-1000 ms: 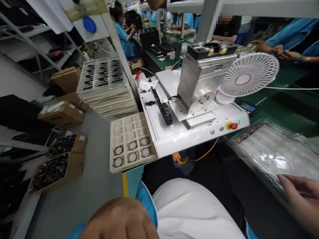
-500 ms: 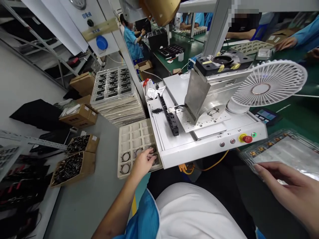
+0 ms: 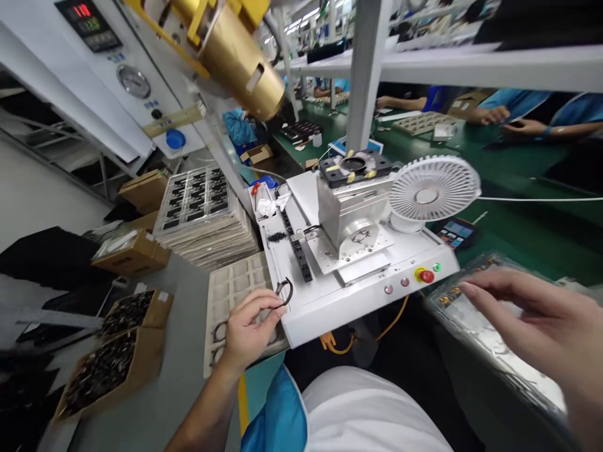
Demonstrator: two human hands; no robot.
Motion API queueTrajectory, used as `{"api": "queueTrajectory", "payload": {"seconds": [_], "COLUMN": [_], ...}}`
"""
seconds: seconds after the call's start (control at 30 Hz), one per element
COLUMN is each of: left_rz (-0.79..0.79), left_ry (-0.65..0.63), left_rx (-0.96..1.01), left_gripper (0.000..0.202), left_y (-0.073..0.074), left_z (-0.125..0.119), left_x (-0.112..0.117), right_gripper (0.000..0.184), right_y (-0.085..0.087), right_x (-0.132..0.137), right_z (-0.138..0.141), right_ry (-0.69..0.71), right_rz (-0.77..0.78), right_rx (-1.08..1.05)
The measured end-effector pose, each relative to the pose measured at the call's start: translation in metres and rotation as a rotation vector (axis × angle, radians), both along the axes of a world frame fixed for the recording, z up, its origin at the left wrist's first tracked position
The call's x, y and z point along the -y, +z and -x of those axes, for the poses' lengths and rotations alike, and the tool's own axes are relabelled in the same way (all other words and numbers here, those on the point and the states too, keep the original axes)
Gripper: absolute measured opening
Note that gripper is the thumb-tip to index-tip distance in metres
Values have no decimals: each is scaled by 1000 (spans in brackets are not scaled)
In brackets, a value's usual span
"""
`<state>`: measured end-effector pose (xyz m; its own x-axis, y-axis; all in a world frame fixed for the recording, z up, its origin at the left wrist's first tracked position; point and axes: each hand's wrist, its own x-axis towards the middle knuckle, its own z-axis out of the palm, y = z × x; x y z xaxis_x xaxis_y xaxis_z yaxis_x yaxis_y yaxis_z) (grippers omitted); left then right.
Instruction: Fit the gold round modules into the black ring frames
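A thin dark ring [image 3: 285,292] is pinched upright between the thumb and fingers of my left hand [image 3: 250,326]. That hand is over the right side of a beige compartment tray [image 3: 235,276], beside the white machine base [image 3: 330,301]. More rings [image 3: 218,331] lie in the tray's near pockets, partly hidden by the hand. Hovering at the right, my right hand [image 3: 537,320] is half curled, thumb and fingers slightly apart, with nothing visible in it. Below it lies a clear plastic tray [image 3: 436,304] with small copper-coloured parts [image 3: 445,300] along its far edge.
On the machine stand a metal fixture [image 3: 351,213] and a red stop button [image 3: 426,276]. A white fan [image 3: 431,191] is behind it. A gold cylinder [image 3: 245,69] hangs overhead. Stacked trays [image 3: 202,213] and boxes of black parts [image 3: 103,370] are left. Co-workers' hands [image 3: 494,115] show across the bench.
My left hand has lifted a ring out of the beige tray and now holds it near the machine's edge. My right hand stays over the clear tray. The head view has shifted.
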<state>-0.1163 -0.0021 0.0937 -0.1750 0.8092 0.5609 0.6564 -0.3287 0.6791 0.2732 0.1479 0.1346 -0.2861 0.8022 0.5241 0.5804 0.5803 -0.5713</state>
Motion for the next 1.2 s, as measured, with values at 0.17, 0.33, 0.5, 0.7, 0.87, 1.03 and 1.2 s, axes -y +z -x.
{"api": "queueTrajectory", "payload": {"seconds": [0.17, 0.33, 0.5, 0.7, 0.87, 1.03, 1.2], "left_rz": [-81, -224, -331, -247, 19, 9, -65], "left_ry": [-103, -45, -22, -33, -148, -188, -193], "left_rx": [-40, -100, -174, -406, -604, -734, -725], "left_gripper": [18, 14, 8, 7, 26, 74, 71], "left_y": [28, 68, 113, 161, 166, 154, 147], "left_z": [-18, -23, -23, -50, -61, -51, -44], "left_x": [-43, -79, -119, -195, -214, -201, -209], "right_gripper": [10, 22, 26, 27, 32, 51, 85], "right_y": [74, 133, 157, 133, 56, -53, -113], "right_x": [-67, -141, -165, -148, -95, -54, -40], "right_z": [63, 132, 159, 129, 51, -21, -26], "right_ry": [255, 472, 618, 526, 326, 69, -62], "right_rz": [-197, -208, -54, -153, 81, 532, 775], "right_rx": [-130, 168, 368, -173, -358, -387, -88]}}
